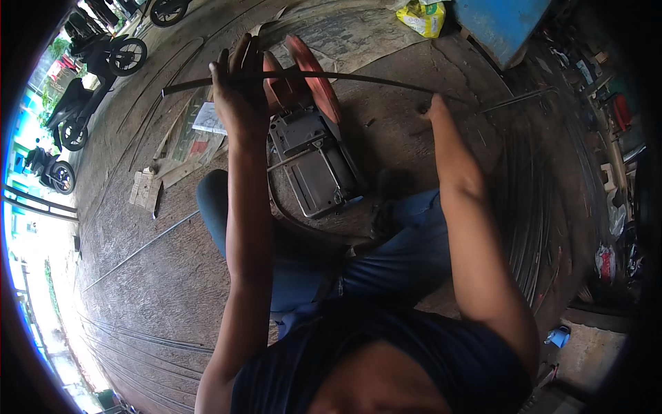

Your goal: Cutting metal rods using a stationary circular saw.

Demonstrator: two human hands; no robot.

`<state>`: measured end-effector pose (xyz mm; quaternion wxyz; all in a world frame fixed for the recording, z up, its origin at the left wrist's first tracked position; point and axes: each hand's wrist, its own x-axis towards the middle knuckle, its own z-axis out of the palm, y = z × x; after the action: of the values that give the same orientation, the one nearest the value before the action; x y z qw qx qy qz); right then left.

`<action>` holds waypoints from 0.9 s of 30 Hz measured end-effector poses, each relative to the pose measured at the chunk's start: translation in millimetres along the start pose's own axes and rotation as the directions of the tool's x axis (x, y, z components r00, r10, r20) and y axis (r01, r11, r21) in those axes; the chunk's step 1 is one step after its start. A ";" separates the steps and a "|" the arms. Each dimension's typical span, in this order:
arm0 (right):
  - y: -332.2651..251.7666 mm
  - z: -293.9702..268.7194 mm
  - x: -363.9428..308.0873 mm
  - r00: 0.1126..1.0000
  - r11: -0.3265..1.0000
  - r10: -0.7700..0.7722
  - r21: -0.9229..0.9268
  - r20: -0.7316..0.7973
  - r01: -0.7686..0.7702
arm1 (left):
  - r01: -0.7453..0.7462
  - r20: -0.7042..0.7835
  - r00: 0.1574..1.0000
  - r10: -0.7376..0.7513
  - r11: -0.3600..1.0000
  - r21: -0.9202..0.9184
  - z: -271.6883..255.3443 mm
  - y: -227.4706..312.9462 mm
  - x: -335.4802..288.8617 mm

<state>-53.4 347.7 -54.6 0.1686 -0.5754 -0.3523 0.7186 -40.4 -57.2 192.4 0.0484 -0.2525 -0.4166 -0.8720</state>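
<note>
A long, thin, dark metal strip (358,76) runs across in front of me, slightly bowed, from the left past my left hand to my right. My left hand (239,93) is raised against it with fingers stretched upward; how the thumb meets the strip is unclear. My right hand (432,109) is closed at the strip's right end, its fingers partly hidden in shadow. Beneath the strip, a dark rectangular metal machine base (314,162) lies on the floor between my legs. Long red parts (317,79) stand at its far end.
Flattened cardboard (200,145), a pale sheet (208,119) and a torn box piece (145,190) lie left. Thin rods (531,214) lie right. Motorbikes (72,114) stand far left. A yellow bag (420,18) and a blue panel (500,24) are at the far right.
</note>
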 end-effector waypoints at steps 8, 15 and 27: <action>-53.6 -61.4 33.8 0.937 0.902 -0.201 0.427 0.287 0.064 | 0.082 -0.008 0.996 -0.086 0.972 -0.219 15.2 -17.1 -8.1; -61.9 -51.2 18.6 0.921 0.779 -0.262 0.626 0.289 0.026 | 0.103 -0.014 0.994 -0.112 0.948 -0.300 -16.6 -21.3 16.7; -190.3 -127.3 -89.5 0.620 0.518 -0.688 0.853 0.377 0.056 | 0.595 0.714 0.699 0.034 0.527 -0.607 -127.0 -31.4 178.0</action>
<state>61.1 461.8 130.6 0.4210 -0.0358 -0.1663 0.8910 -254.9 -109.8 189.1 -0.3727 -0.4535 0.0008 -0.8096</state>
